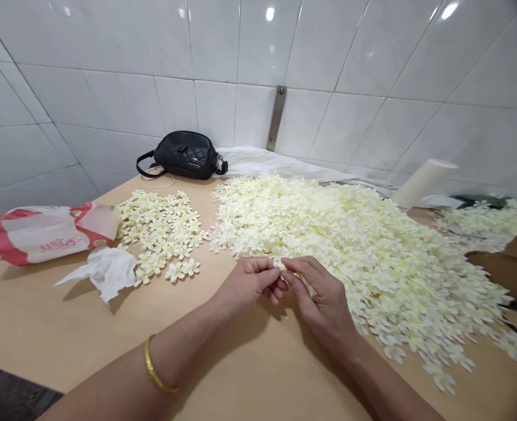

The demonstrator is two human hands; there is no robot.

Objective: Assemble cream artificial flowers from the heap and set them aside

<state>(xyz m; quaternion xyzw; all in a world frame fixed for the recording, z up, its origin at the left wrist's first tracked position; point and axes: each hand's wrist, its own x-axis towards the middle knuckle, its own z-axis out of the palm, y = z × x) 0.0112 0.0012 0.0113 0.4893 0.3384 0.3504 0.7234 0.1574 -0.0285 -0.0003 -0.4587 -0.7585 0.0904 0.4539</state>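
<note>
White wall tiles fill the view behind the tan tabletop [109,345] I'm watching from afar. My left hand [250,280], a gold bangle [155,365] on its wrist, and my right hand [322,301] are nearly closed, pinching a small cream artificial flower [279,265] between them. A large heap of cream flowers [341,245] lies just beyond and right of my hands, touching my right. A smaller spread of flowers [162,231] lies left, beside a crumpled tissue [107,272].
</note>
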